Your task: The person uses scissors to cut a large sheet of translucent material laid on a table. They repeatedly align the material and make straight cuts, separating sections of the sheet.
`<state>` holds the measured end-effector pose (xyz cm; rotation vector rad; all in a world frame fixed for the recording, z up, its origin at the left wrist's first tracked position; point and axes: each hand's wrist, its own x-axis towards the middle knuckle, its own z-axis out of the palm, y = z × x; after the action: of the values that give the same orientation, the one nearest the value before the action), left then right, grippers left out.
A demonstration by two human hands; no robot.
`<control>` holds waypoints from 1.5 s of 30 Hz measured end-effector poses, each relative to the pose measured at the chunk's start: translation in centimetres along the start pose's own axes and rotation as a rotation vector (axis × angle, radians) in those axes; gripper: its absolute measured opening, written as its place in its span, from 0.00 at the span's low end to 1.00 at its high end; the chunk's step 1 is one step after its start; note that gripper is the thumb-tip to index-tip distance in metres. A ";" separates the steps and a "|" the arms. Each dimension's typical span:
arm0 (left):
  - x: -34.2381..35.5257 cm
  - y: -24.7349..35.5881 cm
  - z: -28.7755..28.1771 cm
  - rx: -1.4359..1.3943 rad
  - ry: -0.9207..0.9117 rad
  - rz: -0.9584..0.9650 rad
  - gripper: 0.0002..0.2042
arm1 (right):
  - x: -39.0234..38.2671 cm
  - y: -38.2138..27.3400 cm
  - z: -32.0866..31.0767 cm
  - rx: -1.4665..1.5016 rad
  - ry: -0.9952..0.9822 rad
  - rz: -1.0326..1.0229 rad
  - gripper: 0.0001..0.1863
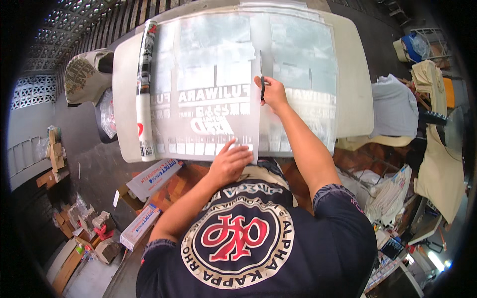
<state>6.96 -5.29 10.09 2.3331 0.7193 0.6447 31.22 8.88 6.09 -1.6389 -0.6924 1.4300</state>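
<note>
Translucent printed film (213, 74) spread on bench (354, 74). Left hand (228, 165): fingers loosely spread, resting at film's near edge, 6 o'clock. Right hand (272, 93): fingers closed round scissors (262, 85), blades toward 12; film at their 9 and 3. Printed roll (145, 82) at film's 9 o'clock.

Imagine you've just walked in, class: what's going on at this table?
A person is working with translucent printed film spread over a pale table. Their right hand grips scissors, blades pointing toward the table's far side, beside an edge in the film. Their left hand rests on the film near the table's near edge. A printed roll lies along the film's left side.
</note>
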 end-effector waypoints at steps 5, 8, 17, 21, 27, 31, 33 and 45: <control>-0.3 1.2 -0.7 -0.107 0.037 -0.065 0.17 | 10.5 -5.5 0.4 -0.084 0.016 -0.024 0.33; -0.2 1.9 -0.9 -0.105 0.044 -0.097 0.15 | 16.8 -9.3 1.0 -0.090 0.053 -0.056 0.32; 0.7 3.1 -1.0 -0.090 0.223 -0.151 0.15 | 14.1 -11.8 -0.1 -0.502 0.318 -0.271 0.38; 0.5 1.6 -1.7 -0.222 0.220 -0.175 0.15 | 3.7 -0.4 -1.9 -0.645 0.378 -0.112 0.37; -0.9 -6.2 -6.2 -0.247 0.200 -0.371 0.23 | 0.6 0.5 5.1 -0.275 0.282 -0.127 0.23; -4.2 -15.2 -10.8 0.132 0.218 -0.477 0.25 | -1.0 -1.6 5.2 -0.540 0.381 -0.170 0.25; -4.0 -14.4 -11.9 0.289 0.011 -0.318 0.25 | -2.2 -0.7 4.0 -0.649 0.434 -0.132 0.31; -6.0 -6.7 0.4 0.165 -0.155 -0.186 0.31 | -7.0 4.2 1.2 -0.332 0.459 0.041 0.35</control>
<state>0.60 -4.74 3.74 2.3962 0.9336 0.3288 28.21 1.25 6.10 -2.1545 -0.6512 0.9414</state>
